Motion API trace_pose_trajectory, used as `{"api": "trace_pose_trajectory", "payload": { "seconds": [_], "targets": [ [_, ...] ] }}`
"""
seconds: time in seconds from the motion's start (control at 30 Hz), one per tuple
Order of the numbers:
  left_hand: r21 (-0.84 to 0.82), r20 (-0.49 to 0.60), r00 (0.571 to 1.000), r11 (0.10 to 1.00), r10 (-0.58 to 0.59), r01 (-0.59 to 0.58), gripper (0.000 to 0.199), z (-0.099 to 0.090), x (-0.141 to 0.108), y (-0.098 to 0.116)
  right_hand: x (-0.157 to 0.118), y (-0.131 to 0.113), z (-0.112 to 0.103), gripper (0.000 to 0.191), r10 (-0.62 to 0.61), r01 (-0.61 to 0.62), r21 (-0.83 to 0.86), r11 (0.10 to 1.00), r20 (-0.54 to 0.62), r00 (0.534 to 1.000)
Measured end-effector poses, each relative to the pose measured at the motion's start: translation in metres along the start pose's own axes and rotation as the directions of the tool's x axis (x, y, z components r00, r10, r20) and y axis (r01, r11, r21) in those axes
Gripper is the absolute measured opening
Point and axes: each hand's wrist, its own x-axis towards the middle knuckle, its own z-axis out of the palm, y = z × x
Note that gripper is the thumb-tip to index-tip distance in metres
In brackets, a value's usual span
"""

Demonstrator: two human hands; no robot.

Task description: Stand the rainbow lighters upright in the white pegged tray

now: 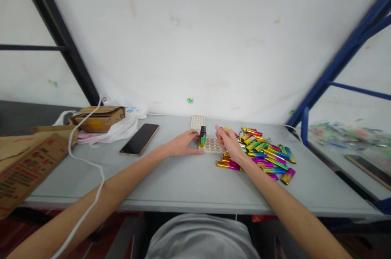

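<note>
At the far left of the grey desk (171, 177) a printed cardboard box (23, 169) hangs over the edge, and a white cable (91, 165) runs down across the left forearm; behind it lie a smaller brown carton (99, 117) and crumpled white plastic (120, 128). A dark phone (139, 139) lies flat, screen up, between the plastic and the left hand (183, 145). That hand rests palm down on the desk, fingers loosely spread and closed on nothing, its fingertips touching the left edge of a pale tray (214, 145) of round cells. A few lighters (202, 136) stand upright in the tray's left cells; the other cells that show are bare. A second, like tray (197, 121) lies just behind, near the white backdrop. The right hand (227, 141) hovers over the tray's right side, fingers curled together; whether it pinches a lighter I cannot tell. Right of it a loose pile of metallic rainbow lighters (265, 154) lies flat on the desk, some touching the right wrist. Farther right stands a blue frame post (304, 126)
</note>
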Motion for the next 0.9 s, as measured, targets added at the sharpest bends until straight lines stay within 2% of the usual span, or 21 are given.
{"api": "trace_pose_trajectory", "payload": {
  "seconds": [0.17,0.27,0.43,0.53,0.63,0.7,0.8,0.9],
  "targets": [
    [-0.019,0.003,1.0,1.0,0.004,-0.004,0.065,0.0,0.0,0.0,0.004,0.013,-0.002,0.051,-0.17,0.13,-0.312,0.941,-0.105,0.98],
    [-0.02,0.009,1.0,1.0,0.002,-0.002,0.064,-0.001,0.0,0.0,0.006,0.015,-0.001,0.043,-0.238,0.164,-0.427,0.89,-0.126,0.963],
    [-0.018,0.015,1.0,1.0,-0.006,0.006,0.065,-0.001,0.0,0.0,0.004,0.012,0.001,0.042,-0.265,0.202,-0.463,0.863,-0.074,0.961],
    [-0.03,0.009,1.0,1.0,0.004,-0.004,0.064,-0.001,0.0,0.0,0.002,0.01,0.001,0.046,-0.254,0.227,-0.427,0.875,-0.006,0.967],
    [-0.031,0.003,1.0,0.999,0.011,-0.011,0.064,0.0,0.0,0.0,0.0,0.007,0.001,0.043,-0.283,0.285,-0.417,0.863,0.068,0.957],
    [-0.03,0.0,1.0,0.999,0.012,-0.012,0.065,0.0,0.0,0.0,-0.002,0.003,0.001,0.041,-0.351,0.359,-0.489,0.795,0.111,0.93],
    [-0.023,0.004,1.0,1.0,0.013,-0.013,0.067,0.0,0.0,0.0,-0.005,-0.002,0.0,0.041,-0.453,0.461,-0.642,0.612,0.194,0.87],
    [-0.02,0.007,1.0,1.0,0.021,-0.02,0.066,0.0,0.0,0.0,-0.007,-0.003,0.0,0.042,-0.409,0.46,-0.716,0.525,0.263,0.874]
  ]
}}
